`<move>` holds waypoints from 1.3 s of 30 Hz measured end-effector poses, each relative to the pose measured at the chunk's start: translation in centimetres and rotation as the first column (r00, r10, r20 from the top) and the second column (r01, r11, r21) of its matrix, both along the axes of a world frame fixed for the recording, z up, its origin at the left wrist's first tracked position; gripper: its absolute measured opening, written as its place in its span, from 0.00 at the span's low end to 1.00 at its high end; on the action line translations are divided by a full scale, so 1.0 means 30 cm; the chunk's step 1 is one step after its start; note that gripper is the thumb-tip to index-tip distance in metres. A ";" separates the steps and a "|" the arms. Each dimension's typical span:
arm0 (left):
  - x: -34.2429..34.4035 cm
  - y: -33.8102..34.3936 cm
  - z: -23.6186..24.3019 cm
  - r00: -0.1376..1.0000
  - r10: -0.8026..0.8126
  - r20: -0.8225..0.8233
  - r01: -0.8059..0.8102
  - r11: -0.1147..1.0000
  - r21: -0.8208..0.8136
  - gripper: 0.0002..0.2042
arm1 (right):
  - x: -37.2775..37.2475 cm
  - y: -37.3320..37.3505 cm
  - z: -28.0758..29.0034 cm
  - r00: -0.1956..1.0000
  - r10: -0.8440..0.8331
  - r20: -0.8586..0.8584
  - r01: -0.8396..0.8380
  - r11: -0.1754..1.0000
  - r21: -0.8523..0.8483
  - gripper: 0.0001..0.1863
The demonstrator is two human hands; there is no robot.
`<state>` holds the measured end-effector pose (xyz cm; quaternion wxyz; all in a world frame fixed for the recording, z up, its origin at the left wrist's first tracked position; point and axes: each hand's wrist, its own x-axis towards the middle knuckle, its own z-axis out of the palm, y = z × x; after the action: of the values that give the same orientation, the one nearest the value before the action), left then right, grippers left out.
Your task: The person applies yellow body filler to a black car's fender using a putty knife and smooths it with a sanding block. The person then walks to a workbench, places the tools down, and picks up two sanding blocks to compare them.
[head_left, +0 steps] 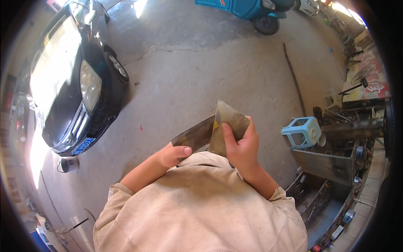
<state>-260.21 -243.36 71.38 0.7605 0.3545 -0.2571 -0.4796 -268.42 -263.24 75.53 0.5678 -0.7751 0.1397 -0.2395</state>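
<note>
In front of my chest, my left hand [173, 155] grips the lower left end of a dark, flat metal piece [196, 133], thumb on top. My right hand [243, 147] holds a lighter, grey-brown metal plate [229, 116] with a pointed upper corner and a yellowish mark near its left edge. My right thumb presses on the face of this plate while the fingers wrap behind it. The two pieces meet or overlap at the middle; whether they are joined cannot be told. The fingers under both pieces are mostly hidden.
A black car [96, 92] stands at the left, with a small dark bucket [69, 164] by its front. A blue three-wheeler [252, 10] is at the far side. On the right are a light-blue plastic stool [303, 132], a long thin rod [295, 77] and a metal bench [327, 166].
</note>
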 end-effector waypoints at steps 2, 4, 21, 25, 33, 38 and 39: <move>-0.004 -0.012 0.028 0.995 0.018 0.097 -0.025 0.997 0.070 0.36 | 0.004 0.010 -0.008 1.000 0.010 -0.018 -0.011 1.000 -0.017 0.12; 0.014 -0.032 -0.008 0.988 -0.054 0.144 0.054 0.999 0.006 0.35 | -0.010 0.045 0.016 0.993 0.114 0.015 -0.111 0.984 -0.136 0.12; -0.053 -0.108 0.081 0.892 0.270 0.362 -0.390 0.864 0.318 0.23 | 0.025 0.041 -0.062 0.999 0.042 0.001 -0.042 0.998 0.038 0.12; -0.081 -0.117 0.063 0.706 0.326 0.628 -0.589 0.763 0.267 0.24 | 0.011 0.062 -0.041 0.998 0.042 -0.049 -0.041 0.999 0.005 0.12; -0.064 -0.081 0.049 0.702 0.251 0.666 -0.529 0.811 0.252 0.18 | 0.024 0.063 -0.066 0.985 0.175 -0.010 -0.174 0.984 0.032 0.12; -0.072 -0.090 0.023 0.894 0.316 0.318 -0.422 0.831 0.362 0.21 | 0.049 0.099 -0.109 1.000 0.029 -0.003 -0.025 0.910 0.413 0.16; -0.069 -0.091 -0.012 0.880 0.316 0.354 -0.437 0.831 0.345 0.24 | 0.058 0.063 -0.123 0.994 0.106 -0.036 -0.084 0.920 0.383 0.17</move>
<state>-262.27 -246.10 71.01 0.7029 0.6163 -0.1795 -0.3065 -266.66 -261.35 71.85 0.7144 -0.6622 0.1616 -0.1582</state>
